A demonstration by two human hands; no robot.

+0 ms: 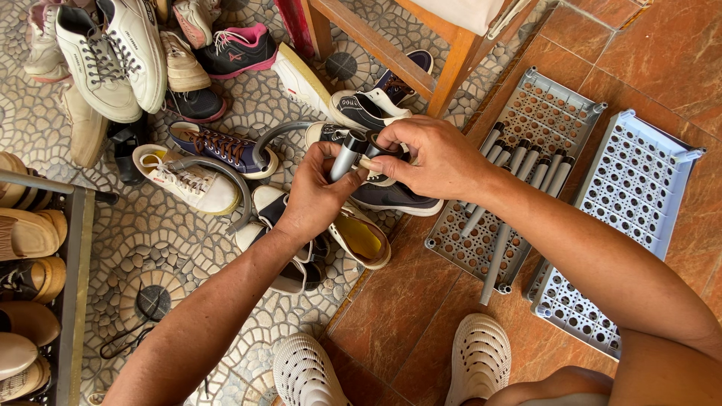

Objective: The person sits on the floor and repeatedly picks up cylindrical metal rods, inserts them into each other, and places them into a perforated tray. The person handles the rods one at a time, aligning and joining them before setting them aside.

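Head view, looking down: both hands meet above a heap of shoes on a pebble-patterned floor. The left hand [312, 197] has its grip closed around a short grey tube [345, 156], smooth and cylindrical with a dark end, held nearly upright. The right hand [432, 158] pinches a small dark cap [374, 146] at the tube's top, fingertips tight on it. Just right of the hands, on glossy brown tiles, lie two perforated grey plastic shelf panels [635, 188], the nearer carrying a row of like grey tubes [519, 162]. White slotted clogs [479, 361] show at the bottom edge.
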